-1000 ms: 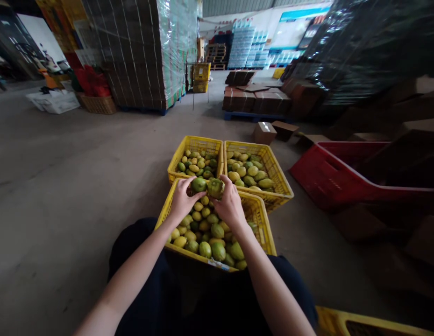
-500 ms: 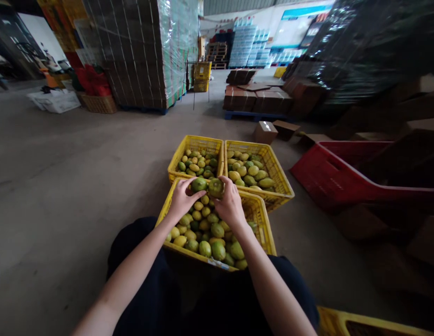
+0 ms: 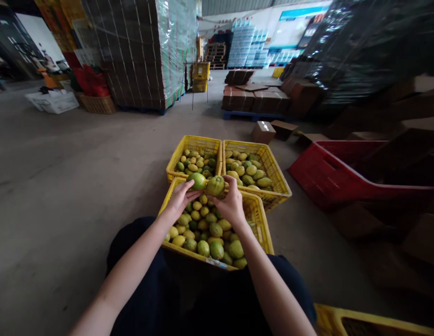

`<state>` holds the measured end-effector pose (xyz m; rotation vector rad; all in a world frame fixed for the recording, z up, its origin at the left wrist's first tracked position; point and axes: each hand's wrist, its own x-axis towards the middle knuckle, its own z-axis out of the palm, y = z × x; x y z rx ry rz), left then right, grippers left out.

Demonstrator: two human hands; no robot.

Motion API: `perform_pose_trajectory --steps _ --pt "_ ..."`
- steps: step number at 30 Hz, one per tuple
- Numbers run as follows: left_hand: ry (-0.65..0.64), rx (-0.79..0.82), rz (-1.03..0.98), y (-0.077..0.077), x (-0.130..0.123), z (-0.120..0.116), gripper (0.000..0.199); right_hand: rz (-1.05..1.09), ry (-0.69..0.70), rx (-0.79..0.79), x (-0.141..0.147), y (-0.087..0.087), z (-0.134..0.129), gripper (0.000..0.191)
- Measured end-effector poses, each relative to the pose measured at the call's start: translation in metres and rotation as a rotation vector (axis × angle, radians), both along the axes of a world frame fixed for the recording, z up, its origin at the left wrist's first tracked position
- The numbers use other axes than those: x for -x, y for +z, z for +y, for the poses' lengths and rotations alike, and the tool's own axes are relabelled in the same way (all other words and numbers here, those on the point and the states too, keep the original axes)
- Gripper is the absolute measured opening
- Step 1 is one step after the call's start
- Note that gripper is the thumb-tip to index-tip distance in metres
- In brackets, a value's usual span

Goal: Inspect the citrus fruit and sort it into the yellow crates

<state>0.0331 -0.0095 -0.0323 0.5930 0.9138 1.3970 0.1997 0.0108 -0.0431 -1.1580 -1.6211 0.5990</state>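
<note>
Above the near yellow crate my left hand holds a smooth green fruit, its fingers beneath and beside it. Close on the right, my right hand grips a ribbed, duller green fruit between thumb and fingers. The two fruits are side by side; whether they touch is hard to tell. Yellow and green fruits fill the crate below, partly hidden by my hands and forearms.
Two more yellow crates of fruit, left and right, stand just beyond. A red crate is at the right, with cardboard boxes behind. Another yellow crate shows at lower right.
The fruit in my left hand has turned and now shows a brighter side, with the fingers lower around it. The fruit in my right hand has tilted, showing more of its ribbed side.
</note>
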Motion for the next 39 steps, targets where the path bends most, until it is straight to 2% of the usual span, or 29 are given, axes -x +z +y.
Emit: perform_pose_trajectory --steps 4,10,15,20,25,30,34,39 --pt "0.062 0.022 -0.001 -0.007 -0.005 0.001 0.028 0.047 -0.032 0.036 0.003 0.006 -0.001 0.063" --pt "-0.064 -0.123 0.355 -0.022 -0.015 0.0 0.031 0.048 -0.101 -0.039 -0.008 0.013 0.001 0.061" --pt "-0.127 -0.165 0.446 -0.022 -0.013 0.004 0.038 -0.068 -0.062 -0.116 -0.016 0.01 0.0 0.057" --pt "-0.091 -0.146 0.472 -0.02 -0.008 0.007 0.045 -0.065 -0.062 -0.124 -0.016 0.007 -0.001 0.058" --pt "0.019 -0.224 0.38 -0.02 -0.007 0.01 0.059 -0.049 -0.053 -0.105 -0.013 0.005 -0.001 0.058" --pt "0.01 -0.276 0.374 -0.021 -0.011 0.008 0.065 -0.054 -0.055 -0.096 -0.01 0.005 -0.002 0.058" --pt "0.055 -0.403 0.471 -0.019 -0.012 0.002 0.067 -0.086 -0.065 -0.123 -0.013 0.008 -0.004 0.056" --pt "0.124 -0.453 0.661 -0.013 -0.009 -0.005 0.062 -0.139 -0.033 -0.197 -0.017 0.011 -0.006 0.051"
